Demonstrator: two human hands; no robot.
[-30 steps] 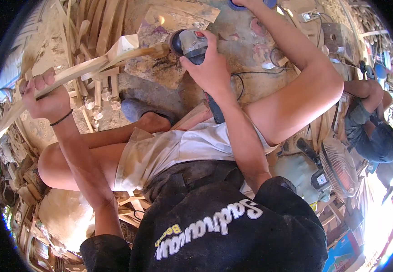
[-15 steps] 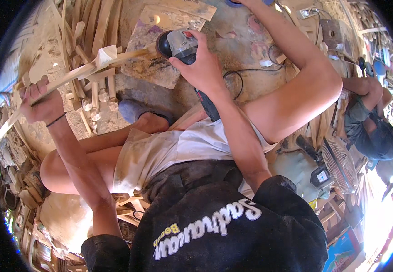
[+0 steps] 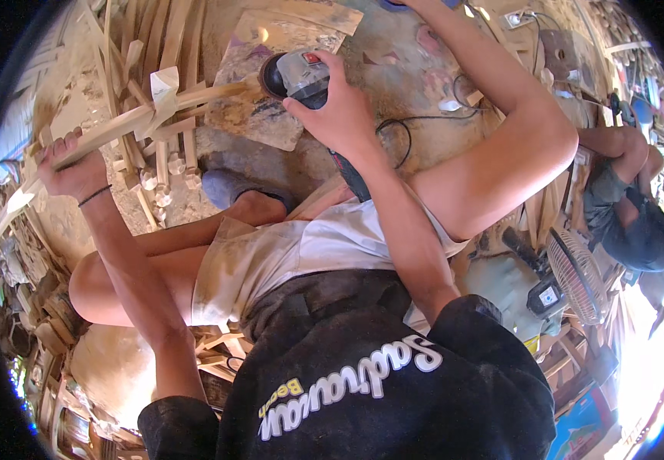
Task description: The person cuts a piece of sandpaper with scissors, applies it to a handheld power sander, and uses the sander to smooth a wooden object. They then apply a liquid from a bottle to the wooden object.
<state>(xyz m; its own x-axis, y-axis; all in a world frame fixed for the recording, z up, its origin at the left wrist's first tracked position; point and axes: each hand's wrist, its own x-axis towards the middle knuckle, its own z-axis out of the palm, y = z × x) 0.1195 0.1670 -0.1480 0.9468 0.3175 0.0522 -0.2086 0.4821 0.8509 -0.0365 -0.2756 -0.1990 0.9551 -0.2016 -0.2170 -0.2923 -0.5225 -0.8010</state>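
Observation:
My left hand [image 3: 71, 165] is closed around a long pale wooden stick [image 3: 113, 132] at the left. The stick has a block-shaped bulge [image 3: 165, 88] along its length and runs slanting up toward the middle. At its far end, an angle grinder [image 3: 305, 74] with a grey head and a round dark disc [image 3: 273, 76] is held in my right hand [image 3: 341, 115]. The disc is at or very near the stick's tip; contact cannot be made out. My right fingers wrap the grinder's head, and its dark body runs back under my right forearm.
Several cut wooden sticks [image 3: 169, 46] lie beyond my left hand. A dusty flat board [image 3: 271, 126] lies under the grinder. A black cable [image 3: 405, 134] curls right of it. A fan [image 3: 575, 274] stands at the right, near another seated person [image 3: 627, 207].
The stick has rolled in my left hand, so its bulge now points further up and sits slightly left. The grinder and my right hand have shifted slightly left.

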